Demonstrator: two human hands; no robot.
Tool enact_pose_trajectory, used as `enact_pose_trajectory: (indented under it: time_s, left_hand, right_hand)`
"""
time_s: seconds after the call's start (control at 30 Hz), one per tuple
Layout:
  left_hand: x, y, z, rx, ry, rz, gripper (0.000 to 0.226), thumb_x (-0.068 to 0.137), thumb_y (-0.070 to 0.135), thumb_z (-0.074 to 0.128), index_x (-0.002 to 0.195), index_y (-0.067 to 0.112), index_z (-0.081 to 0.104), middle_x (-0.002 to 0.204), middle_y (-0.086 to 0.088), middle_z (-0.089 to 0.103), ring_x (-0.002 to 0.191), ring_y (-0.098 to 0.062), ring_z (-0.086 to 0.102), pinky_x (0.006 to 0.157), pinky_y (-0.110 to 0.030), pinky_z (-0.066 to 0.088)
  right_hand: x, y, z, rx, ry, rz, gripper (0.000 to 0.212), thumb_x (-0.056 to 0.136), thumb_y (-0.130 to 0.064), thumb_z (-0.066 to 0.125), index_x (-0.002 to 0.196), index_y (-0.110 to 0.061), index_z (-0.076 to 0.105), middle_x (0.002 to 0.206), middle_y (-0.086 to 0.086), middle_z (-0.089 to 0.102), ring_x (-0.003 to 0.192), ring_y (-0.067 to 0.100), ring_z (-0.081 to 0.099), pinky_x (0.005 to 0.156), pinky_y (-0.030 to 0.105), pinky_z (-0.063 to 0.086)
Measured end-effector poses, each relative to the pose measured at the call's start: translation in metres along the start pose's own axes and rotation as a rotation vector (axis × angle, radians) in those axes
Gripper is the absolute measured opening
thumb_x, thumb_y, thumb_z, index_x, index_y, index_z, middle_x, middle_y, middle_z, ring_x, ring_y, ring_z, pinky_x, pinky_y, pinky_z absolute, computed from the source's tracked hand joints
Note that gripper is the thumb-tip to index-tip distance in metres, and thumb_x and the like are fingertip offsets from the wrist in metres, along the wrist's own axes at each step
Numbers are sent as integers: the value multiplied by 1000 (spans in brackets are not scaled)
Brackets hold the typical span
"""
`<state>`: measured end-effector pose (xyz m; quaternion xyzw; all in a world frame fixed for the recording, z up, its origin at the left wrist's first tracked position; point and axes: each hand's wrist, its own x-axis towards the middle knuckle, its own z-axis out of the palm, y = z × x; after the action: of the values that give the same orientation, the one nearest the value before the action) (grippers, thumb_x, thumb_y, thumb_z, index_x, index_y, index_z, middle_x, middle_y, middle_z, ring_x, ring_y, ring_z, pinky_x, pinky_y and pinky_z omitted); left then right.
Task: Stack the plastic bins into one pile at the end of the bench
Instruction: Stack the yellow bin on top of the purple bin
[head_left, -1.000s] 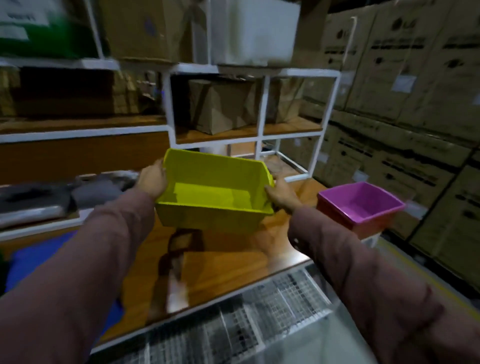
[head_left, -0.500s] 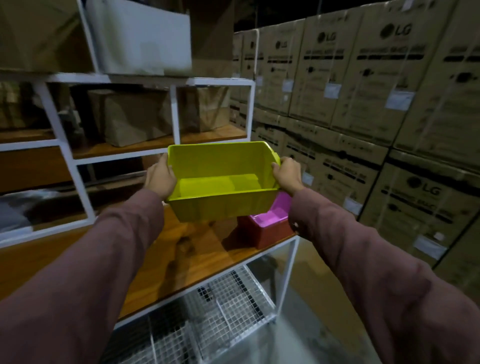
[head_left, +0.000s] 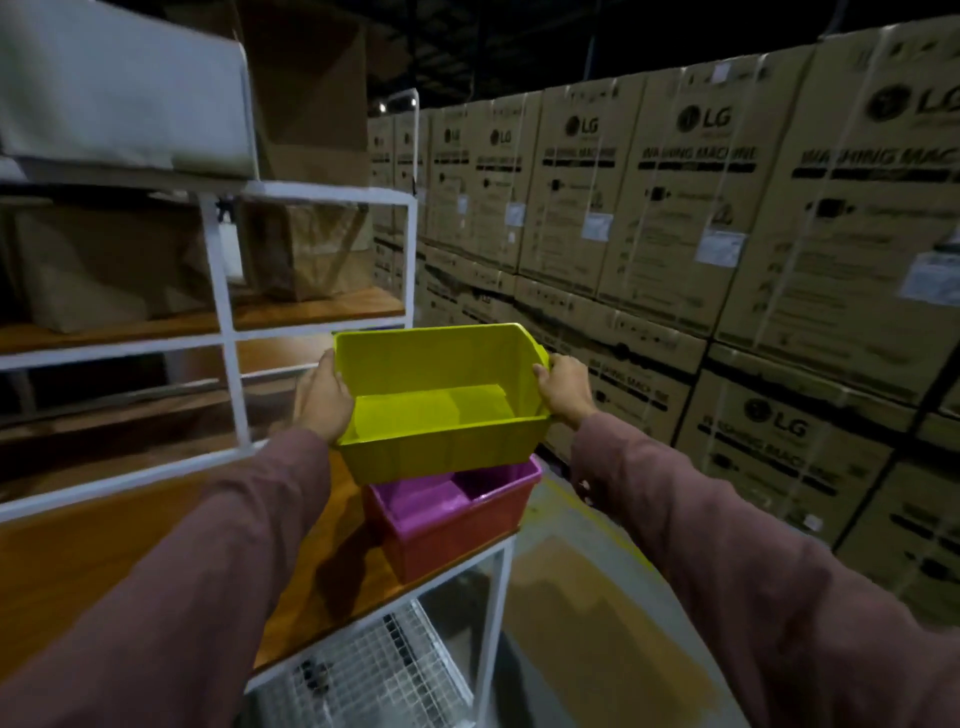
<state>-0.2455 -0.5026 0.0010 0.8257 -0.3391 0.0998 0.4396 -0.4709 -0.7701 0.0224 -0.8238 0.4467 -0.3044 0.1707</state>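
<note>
the person held a yellow bin (head_left: 441, 405) in the air with both hands, one on each short side. the left hand (head_left: 323, 396) was clasped against the bin's left wall, fingers wrapped along the outside and the thumb near the rim. the right hand (head_left: 563, 385) gripped the right wall at its upper edge, fingers curled over the rim. both arms wore long reddish-brown sleeves (head_left: 727, 561) that reached to the wrists. the yellow bin sat level, open side up, and showed nothing inside. it hung directly above a purple bin (head_left: 457, 512), which was nested in a red bin (head_left: 447, 545); whether the yellow bin's underside touched the purple rim could not be told. that nested pair stood at the right end of the wooden bench (head_left: 104, 561), close to its corner. under the bench top a wire mesh shelf (head_left: 363, 680) showed within the white metal frame (head_left: 493, 613). at the back of the bench rose a white shelving frame (head_left: 223, 312) with wooden boards that carried brown cardboard boxes (head_left: 306, 249) and, on top, a pale box (head_left: 124, 88). to the right, across a concrete floor (head_left: 587, 649), stood a wall of stacked cartons (head_left: 691, 197) printed with lg and washing machine lettering.
</note>
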Motion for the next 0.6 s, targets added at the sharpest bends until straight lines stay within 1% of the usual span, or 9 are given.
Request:
enact_pose_trajectory:
  time_s: [0.07,0.2,0.3,0.37,0.4,0.43,0.5,0.53,0.6]
  left_hand:
    - [-1,3,26,-22,9,-3,50,101,8,44,150,4,40,119,-34,63,111,-48,59,90,-46,43]
    - [2,-2,64,-15,37,-7,50,99,7,46,148,5,43,120,-32,62,108,-47,60,89,-40,42]
    - [1,-13,86,38,46,-67,50,98,10,46,149,11,44,109,-29,63,99,-44,61,81,-39,42]
    - [-3,-19,98,74,74,-128,53,97,11,46,150,15,43,104,-27,63,95,-43,61,78,-39,43]
    - [-6,-22,104,89,79,-156,54,96,11,47,150,14,42,105,-27,63,97,-43,61,79,-39,44]
    - [-9,-26,112,112,70,-170,53,96,9,47,149,11,43,106,-28,63,99,-44,61,82,-41,44]
    - [-16,-29,124,162,22,-200,46,96,5,46,142,6,48,103,-31,64,99,-47,61,80,-43,44]
    - [-20,-28,129,182,9,-217,44,95,5,45,139,7,50,100,-32,65,97,-49,61,77,-44,44]
    - [-25,-29,140,226,18,-241,45,95,4,46,140,8,51,99,-35,66,96,-50,62,78,-47,46]
  right_hand:
    - [15,20,3,-1,-27,5,39,106,-33,58,122,1,69,120,24,69,115,40,64,89,40,50]
    - [44,48,21,5,-102,7,39,105,-35,59,122,-1,68,121,20,69,111,36,65,83,38,48]
    - [62,62,45,35,-157,-7,39,105,-36,59,123,-2,67,122,20,68,112,37,64,79,35,44]
    - [74,70,62,45,-194,-31,39,104,-36,60,121,-1,67,122,22,68,115,40,64,79,36,45]
    - [79,75,70,53,-217,-45,39,104,-36,61,119,0,67,121,23,68,115,42,64,80,38,49]
    - [84,80,77,63,-240,-59,40,103,-36,61,117,0,67,119,25,69,114,43,65,83,42,54]
    - [90,94,93,68,-292,-76,41,102,-37,62,112,2,67,114,27,69,111,46,65,85,54,58]
    - [92,101,100,66,-318,-82,42,103,-37,62,110,3,67,112,28,69,109,47,65,84,57,58]
    - [93,112,110,70,-352,-92,41,103,-36,63,113,4,66,113,28,69,109,47,65,86,55,57]
